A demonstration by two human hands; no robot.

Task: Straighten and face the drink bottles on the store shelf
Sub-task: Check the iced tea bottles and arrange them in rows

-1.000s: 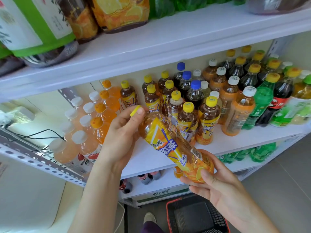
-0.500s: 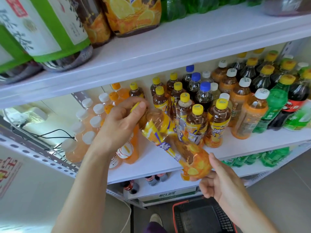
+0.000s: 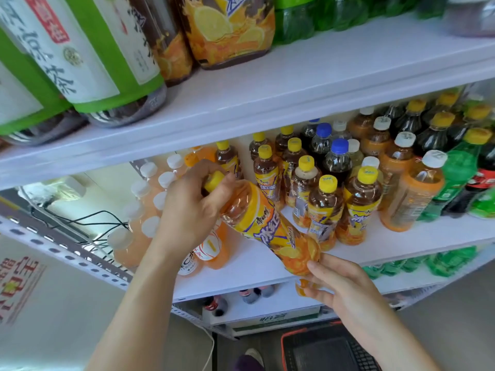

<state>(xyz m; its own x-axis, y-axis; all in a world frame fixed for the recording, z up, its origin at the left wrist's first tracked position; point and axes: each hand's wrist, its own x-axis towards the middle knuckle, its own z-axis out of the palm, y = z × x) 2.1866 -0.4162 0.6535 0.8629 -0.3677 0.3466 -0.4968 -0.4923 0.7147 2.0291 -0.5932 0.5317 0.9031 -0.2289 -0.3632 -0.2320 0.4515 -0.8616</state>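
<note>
Because the iced-tea bottle [image 3: 267, 231] is being held at a slant, with its yellow cap [image 3: 213, 180] pointing up and left and its base hanging down toward the person, both hands are sharing the work. The left hand [image 3: 187, 210] is wrapping around the neck, fingers curling over the cap end, which is probably giving it the leverage to swing the bottle upright. The right hand [image 3: 340, 287] is cupping the base from below, thumb pressing on the lower side and fingers curling underneath, so the weight is resting there rather than dragging on the neck.

The bottle is hovering over the front edge of the middle shelf [image 3: 401, 242], its base hanging just past the lip and, as far as I can tell, not touching the board. It is lying between the two hands, the left one higher and deeper into the shelf, the right one lower and nearer the body. Its label is facing outward and upward, so the facing itself is looking nearly settled.

To its right, the yellow-capped tea bottles [image 3: 325, 210] are standing upright in close rows; to its left, the white-capped bottles [image 3: 139, 236] are crowding the shelf end. The bare strip of board just left of the tea rows is looking like the landing spot, since it is lying beside the matching drinks.
</note>
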